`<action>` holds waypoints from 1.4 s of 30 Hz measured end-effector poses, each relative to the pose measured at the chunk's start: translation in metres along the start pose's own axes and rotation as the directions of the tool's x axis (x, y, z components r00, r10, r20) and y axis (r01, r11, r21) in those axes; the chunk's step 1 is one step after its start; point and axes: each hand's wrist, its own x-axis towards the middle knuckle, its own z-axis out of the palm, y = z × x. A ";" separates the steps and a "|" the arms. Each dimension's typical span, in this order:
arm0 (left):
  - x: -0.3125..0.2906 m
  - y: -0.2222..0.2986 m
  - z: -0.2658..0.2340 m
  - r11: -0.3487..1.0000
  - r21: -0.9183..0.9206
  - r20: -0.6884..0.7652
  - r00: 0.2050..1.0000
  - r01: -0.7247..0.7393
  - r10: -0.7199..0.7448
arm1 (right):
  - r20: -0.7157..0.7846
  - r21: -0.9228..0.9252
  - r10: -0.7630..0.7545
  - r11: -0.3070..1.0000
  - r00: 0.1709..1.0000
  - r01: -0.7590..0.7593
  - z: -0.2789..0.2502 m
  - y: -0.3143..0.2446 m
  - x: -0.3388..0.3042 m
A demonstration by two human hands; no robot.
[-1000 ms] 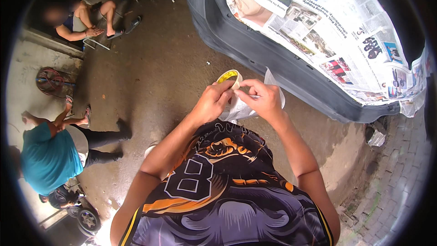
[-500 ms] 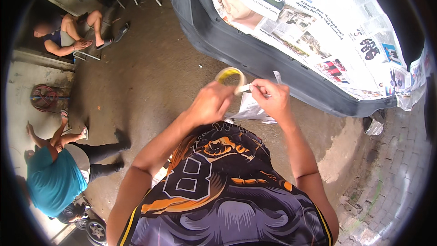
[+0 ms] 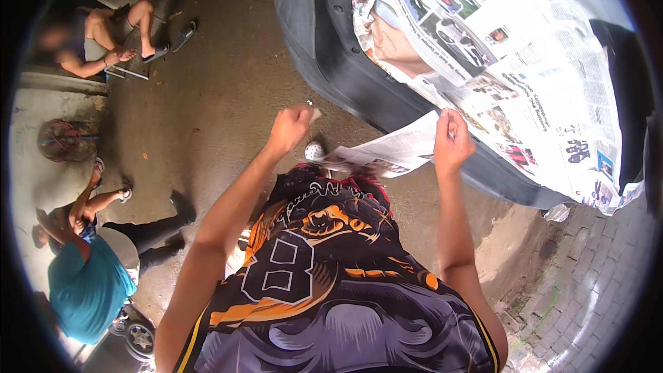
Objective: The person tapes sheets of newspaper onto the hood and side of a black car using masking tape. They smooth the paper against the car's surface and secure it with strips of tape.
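My left hand [image 3: 289,130] is closed at mid-picture, mostly hiding the roll of masking tape; only a small pale edge of the roll [image 3: 315,112] shows beyond the fingers. My right hand [image 3: 454,144] pinches a loose newspaper sheet [image 3: 404,146] at its upper right edge. This sheet hangs slanting down to the left, in front of my shorts. Just beyond my right hand is a dark grey car bumper-like panel [image 3: 331,83], its inner area covered with newspaper [image 3: 525,62]. Whether a tape strip is between my right fingers, I cannot tell.
To the left a person in a teal shirt [image 3: 93,287] bends over near a wheel [image 3: 140,338]. Another person [image 3: 103,38] sits farther back, beside a dark slipper [image 3: 184,36]. A coiled hose [image 3: 61,139] lies by the wall. Paving bricks [image 3: 594,283] cover the right side.
My hands have moved apart, the left one leftward and the right one rightward. The stretched tape between them is no longer seen. The newspaper sheet is now raised and spread by my right hand.
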 end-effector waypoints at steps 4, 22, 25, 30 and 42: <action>0.006 0.002 0.011 0.934 0.333 0.031 0.991 -0.131 0.128 | -0.078 -0.061 -0.029 0.998 0.996 0.024 0.045 0.020 0.015; 0.052 0.039 0.008 0.834 0.346 -0.019 0.885 -0.430 0.465 | 0.020 -0.115 0.063 0.992 0.998 -0.061 0.095 0.050 -0.011; 0.061 0.065 0.005 0.813 0.217 -0.045 0.826 -0.541 0.562 | 0.050 -0.082 0.083 0.994 0.995 -0.079 0.095 0.055 -0.003; 0.062 0.106 0.012 0.822 -0.042 -0.002 0.823 -0.567 0.568 | 0.130 0.099 -0.034 0.995 0.991 0.021 0.065 0.021 0.038; 0.070 0.129 0.053 0.697 -0.638 0.034 0.893 -0.326 0.448 | 0.450 0.471 0.283 0.731 0.847 -0.494 0.051 -0.017 0.064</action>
